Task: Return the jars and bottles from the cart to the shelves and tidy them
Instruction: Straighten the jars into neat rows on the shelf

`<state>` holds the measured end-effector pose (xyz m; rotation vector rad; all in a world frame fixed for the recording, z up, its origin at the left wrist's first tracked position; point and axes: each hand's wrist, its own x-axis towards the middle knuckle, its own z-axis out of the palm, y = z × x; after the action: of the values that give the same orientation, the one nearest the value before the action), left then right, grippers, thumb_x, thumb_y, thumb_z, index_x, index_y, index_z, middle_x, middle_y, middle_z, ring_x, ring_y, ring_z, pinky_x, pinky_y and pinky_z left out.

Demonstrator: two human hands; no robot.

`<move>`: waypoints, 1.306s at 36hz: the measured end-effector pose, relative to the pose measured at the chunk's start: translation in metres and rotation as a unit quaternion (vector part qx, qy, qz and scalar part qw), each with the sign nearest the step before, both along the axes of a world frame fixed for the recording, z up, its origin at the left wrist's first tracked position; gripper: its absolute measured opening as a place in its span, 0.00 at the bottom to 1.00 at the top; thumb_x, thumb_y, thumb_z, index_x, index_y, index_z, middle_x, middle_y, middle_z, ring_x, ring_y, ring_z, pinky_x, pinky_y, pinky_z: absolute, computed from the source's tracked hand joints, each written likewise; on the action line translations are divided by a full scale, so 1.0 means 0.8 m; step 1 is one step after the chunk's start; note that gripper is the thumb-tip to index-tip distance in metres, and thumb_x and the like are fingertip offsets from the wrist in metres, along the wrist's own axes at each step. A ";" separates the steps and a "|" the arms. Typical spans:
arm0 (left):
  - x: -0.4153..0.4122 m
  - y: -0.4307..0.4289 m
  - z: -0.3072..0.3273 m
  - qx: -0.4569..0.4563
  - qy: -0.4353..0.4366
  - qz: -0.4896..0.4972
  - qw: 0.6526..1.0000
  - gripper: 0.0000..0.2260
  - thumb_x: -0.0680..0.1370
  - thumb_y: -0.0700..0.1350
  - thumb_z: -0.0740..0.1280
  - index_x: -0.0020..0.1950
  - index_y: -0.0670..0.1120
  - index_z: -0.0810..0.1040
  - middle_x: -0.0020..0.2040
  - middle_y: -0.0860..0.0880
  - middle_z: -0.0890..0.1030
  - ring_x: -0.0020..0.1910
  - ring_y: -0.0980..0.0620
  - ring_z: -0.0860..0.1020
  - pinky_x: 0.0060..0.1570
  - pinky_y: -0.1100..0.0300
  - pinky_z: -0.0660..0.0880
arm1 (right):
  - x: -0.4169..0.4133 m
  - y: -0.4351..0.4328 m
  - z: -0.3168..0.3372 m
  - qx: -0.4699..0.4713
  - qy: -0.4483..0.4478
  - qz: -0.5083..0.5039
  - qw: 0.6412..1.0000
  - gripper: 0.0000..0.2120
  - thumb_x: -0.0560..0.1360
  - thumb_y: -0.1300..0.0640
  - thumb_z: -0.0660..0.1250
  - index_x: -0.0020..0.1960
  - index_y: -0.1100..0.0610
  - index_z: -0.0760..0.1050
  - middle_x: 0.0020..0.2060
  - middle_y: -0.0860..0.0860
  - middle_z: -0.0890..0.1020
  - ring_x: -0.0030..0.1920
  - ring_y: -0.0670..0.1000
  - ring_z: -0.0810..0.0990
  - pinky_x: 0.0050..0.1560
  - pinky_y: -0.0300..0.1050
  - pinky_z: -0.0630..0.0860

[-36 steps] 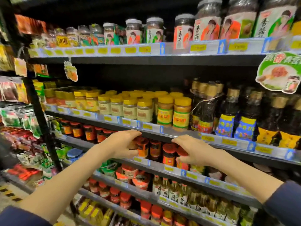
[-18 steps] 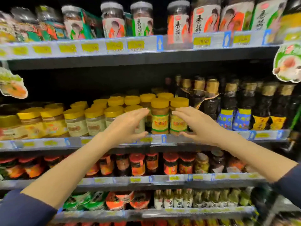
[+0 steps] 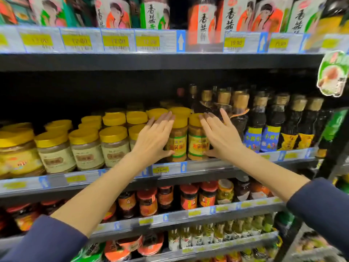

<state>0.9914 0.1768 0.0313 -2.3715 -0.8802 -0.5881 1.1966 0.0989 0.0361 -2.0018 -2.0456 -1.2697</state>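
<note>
yellow-lidded jars point(image 3: 179, 137) on middle shelf point(image 3: 207, 166), my left hand point(image 3: 153, 140) and right hand point(image 3: 221, 137) flat on either side, fingers straight, gripping nothing

Both bare forearms reach forward and up, converging. The left hand point(image 3: 154, 138) and right hand point(image 3: 220, 135) are held flat, fingers straight and pointing up, palms turned toward each other, thumbs low

1. Left sleeve point(image 3: 47, 241), near left: plain dark navy fabric, cuff pushed up the arm.
2. Right sleeve point(image 3: 321, 205), near right: the same plain dark navy.
3. Left forearm point(image 3: 98, 195) and right forearm point(image 3: 268, 173) are uncovered below the cuffs.
4. Left grip point(image 3: 153, 140) and right grip point(image 3: 221, 137) are bare.
</note>
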 end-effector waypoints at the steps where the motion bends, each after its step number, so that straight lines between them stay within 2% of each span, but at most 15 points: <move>1: 0.003 0.002 0.000 0.004 0.005 0.006 1.000 0.50 0.62 0.60 0.76 0.75 0.39 0.57 0.75 0.41 0.62 0.74 0.44 0.61 0.71 0.48 0.59 | -0.001 0.002 -0.002 0.004 -0.008 -0.008 1.000 0.54 0.49 0.37 0.78 0.66 0.67 0.70 0.56 0.61 0.79 0.59 0.58 0.78 0.67 0.60 0.64; 5: 0.014 0.006 -0.001 0.015 0.022 0.032 0.999 0.52 0.65 0.62 0.73 0.76 0.41 0.48 0.77 0.43 0.55 0.76 0.45 0.54 0.73 0.48 0.50 | -0.003 0.016 -0.009 0.045 -0.030 0.000 0.999 0.44 0.57 0.46 0.79 0.65 0.67 0.68 0.53 0.61 0.80 0.57 0.57 0.79 0.69 0.57 0.64; 8: 0.018 0.009 -0.003 0.019 0.029 0.050 0.998 0.52 0.65 0.62 0.73 0.76 0.40 0.48 0.76 0.43 0.57 0.76 0.46 0.55 0.73 0.48 0.48 | -0.005 0.024 -0.010 0.060 -0.037 0.005 0.998 0.42 0.56 0.47 0.80 0.62 0.68 0.71 0.51 0.62 0.81 0.54 0.58 0.80 0.67 0.54 0.67; 12: 0.022 0.012 -0.005 0.039 0.036 0.075 0.996 0.51 0.64 0.63 0.73 0.76 0.39 0.52 0.74 0.42 0.63 0.74 0.45 0.60 0.73 0.46 0.50 | -0.006 0.034 -0.007 0.056 -0.047 -0.003 0.997 0.43 0.55 0.44 0.80 0.61 0.69 0.73 0.52 0.63 0.82 0.54 0.58 0.81 0.66 0.52 0.69; 18: 0.033 0.015 -0.007 0.028 0.037 0.109 0.993 0.50 0.67 0.61 0.72 0.76 0.39 0.48 0.75 0.41 0.59 0.75 0.45 0.58 0.73 0.46 0.47 | -0.003 0.045 -0.006 0.045 -0.053 -0.007 0.998 0.44 0.54 0.44 0.80 0.61 0.68 0.74 0.53 0.63 0.81 0.55 0.58 0.81 0.65 0.51 0.69; 23: 0.037 0.013 -0.008 0.037 0.034 0.127 0.991 0.49 0.66 0.61 0.72 0.75 0.40 0.52 0.75 0.42 0.61 0.74 0.45 0.60 0.73 0.45 0.48 | 0.001 0.045 -0.007 0.043 -0.050 0.002 0.998 0.46 0.52 0.43 0.80 0.60 0.69 0.74 0.53 0.64 0.81 0.55 0.59 0.80 0.65 0.52 0.70; 29: 0.040 0.011 -0.008 0.022 0.030 0.135 0.990 0.51 0.68 0.62 0.70 0.76 0.40 0.44 0.77 0.42 0.53 0.77 0.46 0.52 0.73 0.46 0.44 | 0.003 0.043 -0.007 0.027 -0.043 0.002 0.999 0.52 0.49 0.36 0.78 0.62 0.68 0.73 0.55 0.63 0.80 0.57 0.59 0.80 0.66 0.52 0.69; 32: 0.038 0.008 -0.006 0.016 0.023 0.130 0.991 0.51 0.68 0.63 0.69 0.76 0.41 0.42 0.78 0.42 0.51 0.77 0.46 0.50 0.73 0.46 0.45 | 0.004 0.041 -0.008 0.032 -0.027 0.005 0.999 0.48 0.54 0.37 0.78 0.64 0.66 0.72 0.58 0.62 0.80 0.59 0.59 0.79 0.67 0.55 0.67; 34: 0.033 0.004 -0.005 0.021 0.023 0.122 0.992 0.50 0.68 0.63 0.69 0.76 0.41 0.43 0.77 0.42 0.52 0.76 0.45 0.52 0.73 0.46 0.47 | 0.004 0.038 -0.009 0.031 -0.008 0.011 0.999 0.49 0.54 0.38 0.77 0.66 0.65 0.69 0.60 0.62 0.78 0.62 0.59 0.76 0.68 0.58 0.64; 37: 0.018 -0.003 -0.005 0.046 0.027 0.111 0.992 0.49 0.67 0.63 0.71 0.76 0.39 0.51 0.76 0.41 0.58 0.75 0.43 0.58 0.73 0.46 0.52 | 0.001 0.033 -0.009 0.028 0.003 0.026 0.999 0.51 0.54 0.38 0.78 0.68 0.64 0.67 0.63 0.62 0.75 0.65 0.60 0.73 0.69 0.61 0.60; 42: -0.017 -0.006 -0.005 0.058 0.038 0.120 0.990 0.50 0.60 0.63 0.75 0.72 0.38 0.62 0.71 0.40 0.68 0.71 0.43 0.67 0.70 0.45 0.60 | -0.022 0.027 -0.005 0.031 0.011 0.062 0.998 0.51 0.53 0.37 0.77 0.66 0.65 0.67 0.61 0.62 0.76 0.63 0.61 0.75 0.68 0.62 0.63; 47: -0.065 -0.003 -0.003 0.098 0.028 0.104 0.989 0.41 0.61 0.56 0.77 0.67 0.37 0.70 0.65 0.40 0.75 0.64 0.43 0.74 0.64 0.45 0.69 | -0.063 0.030 -0.003 0.042 0.010 0.110 0.993 0.49 0.54 0.40 0.78 0.65 0.65 0.68 0.60 0.62 0.76 0.61 0.61 0.75 0.67 0.62 0.64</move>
<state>0.9391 0.1745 0.0287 -2.0793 -0.9836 -0.4975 1.1460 0.1227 0.0336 -1.6912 -2.0958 -1.2630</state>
